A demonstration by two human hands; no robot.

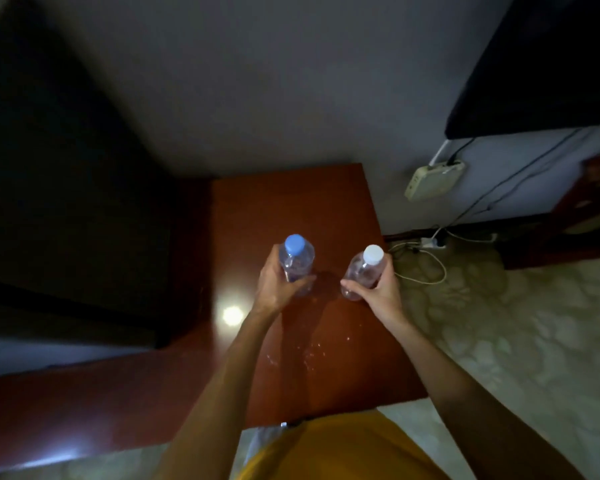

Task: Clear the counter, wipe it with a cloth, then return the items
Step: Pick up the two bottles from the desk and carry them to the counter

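Two clear plastic bottles stand upright over the reddish-brown counter point(291, 202). My left hand point(278, 282) grips the blue-capped bottle point(297, 259) around its body. Wrapped around the lower half of the white-capped bottle point(366, 270) is my right hand point(378, 289). Both bottles are near the counter's middle, side by side with a gap between them. I cannot tell whether their bases touch the surface. Small water droplets point(309, 351) lie on the counter nearer to me.
A grey wall backs the counter. A white box point(433, 180) hangs on the wall at right, with cables and a power strip point(430, 242) on the patterned floor below. A dark cabinet point(66, 202) rises at left. A lamp's reflection point(232, 315) shines on the counter.
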